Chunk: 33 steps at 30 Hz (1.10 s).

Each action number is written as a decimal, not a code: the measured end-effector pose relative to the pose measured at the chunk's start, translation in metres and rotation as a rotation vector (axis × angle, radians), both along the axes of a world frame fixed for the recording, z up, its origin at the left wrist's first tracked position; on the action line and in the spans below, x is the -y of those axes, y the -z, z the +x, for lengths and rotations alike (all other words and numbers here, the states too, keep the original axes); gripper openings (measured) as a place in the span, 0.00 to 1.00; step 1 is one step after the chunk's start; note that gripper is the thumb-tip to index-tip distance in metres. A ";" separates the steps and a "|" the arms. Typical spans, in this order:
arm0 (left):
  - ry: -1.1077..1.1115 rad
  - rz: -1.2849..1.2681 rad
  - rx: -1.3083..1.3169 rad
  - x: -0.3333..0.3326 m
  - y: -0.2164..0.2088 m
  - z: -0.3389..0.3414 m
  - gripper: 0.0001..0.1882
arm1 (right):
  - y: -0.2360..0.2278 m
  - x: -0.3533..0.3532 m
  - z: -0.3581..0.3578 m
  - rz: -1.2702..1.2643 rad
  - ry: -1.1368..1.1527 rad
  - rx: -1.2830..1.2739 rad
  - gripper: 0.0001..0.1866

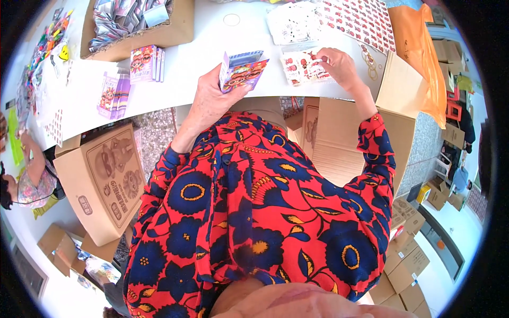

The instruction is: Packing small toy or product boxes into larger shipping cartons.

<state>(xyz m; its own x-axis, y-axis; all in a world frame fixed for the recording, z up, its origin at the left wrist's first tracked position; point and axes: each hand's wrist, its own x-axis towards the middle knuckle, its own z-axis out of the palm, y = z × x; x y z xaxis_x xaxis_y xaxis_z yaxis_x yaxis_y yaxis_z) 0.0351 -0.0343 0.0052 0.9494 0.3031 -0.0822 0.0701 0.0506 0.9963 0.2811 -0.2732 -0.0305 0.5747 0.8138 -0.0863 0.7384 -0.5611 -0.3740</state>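
Observation:
My left hand (212, 98) is wrapped round a small purple printed box (244, 74) with cartoon figures, held above the table's near edge. The box's top stands open, and something silvery-blue shows inside. To the right, my right hand (342, 69) has its thumb and fingers pinched together over a pile of small white pieces with red printed figures (302, 68). What lies between those fingertips is too small to make out. Behind that pile sits a larger heap of white pieces with dark marks (294, 24).
Several purple boxes (143, 64) stand on the white table (196, 47) at left, before a carton of packets (183, 26). Printed sheets (360, 24), rubber bands (369, 61) and an orange bag (419, 47) lie at right. Open cartons (366, 143) flank my body. Another person (34, 183) sits at left.

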 end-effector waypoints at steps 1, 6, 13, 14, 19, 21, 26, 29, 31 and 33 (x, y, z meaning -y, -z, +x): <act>0.003 0.014 -0.002 0.000 -0.001 0.000 0.19 | -0.003 0.001 0.001 -0.001 0.001 0.000 0.04; 0.005 0.007 0.013 0.000 0.002 0.000 0.19 | -0.005 0.004 0.006 0.033 0.049 -0.045 0.04; 0.018 -0.013 0.015 0.001 0.004 0.001 0.19 | -0.007 0.004 0.006 0.106 0.105 -0.111 0.06; 0.024 -0.011 0.024 0.001 0.005 0.001 0.19 | -0.007 0.004 0.006 0.142 0.103 -0.121 0.05; 0.028 -0.021 -0.010 0.002 0.003 0.000 0.19 | -0.005 0.002 0.005 0.257 0.106 -0.172 0.05; 0.023 -0.025 -0.013 0.003 0.005 -0.001 0.19 | -0.009 -0.003 0.001 0.274 0.205 -0.349 0.06; 0.054 -0.010 -0.013 0.007 -0.001 0.001 0.19 | -0.064 -0.025 -0.032 0.489 0.170 -0.434 0.06; 0.061 0.096 0.022 0.010 0.003 0.002 0.19 | -0.113 -0.049 -0.065 0.529 0.045 -0.257 0.04; 0.049 0.116 0.038 0.012 0.001 0.003 0.18 | -0.129 -0.062 -0.082 0.546 -0.042 -0.127 0.03; 0.038 0.164 0.064 0.011 0.004 0.003 0.18 | -0.136 -0.072 -0.092 0.559 -0.240 0.068 0.02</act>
<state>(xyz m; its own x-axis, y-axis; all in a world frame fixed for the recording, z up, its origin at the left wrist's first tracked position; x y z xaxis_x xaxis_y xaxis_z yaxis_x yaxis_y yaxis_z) 0.0377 -0.0458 0.0011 0.9623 0.2708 0.0258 0.0056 -0.1142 0.9934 0.1895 -0.2014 0.1053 0.3592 0.8326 0.4215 0.8524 -0.1089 -0.5113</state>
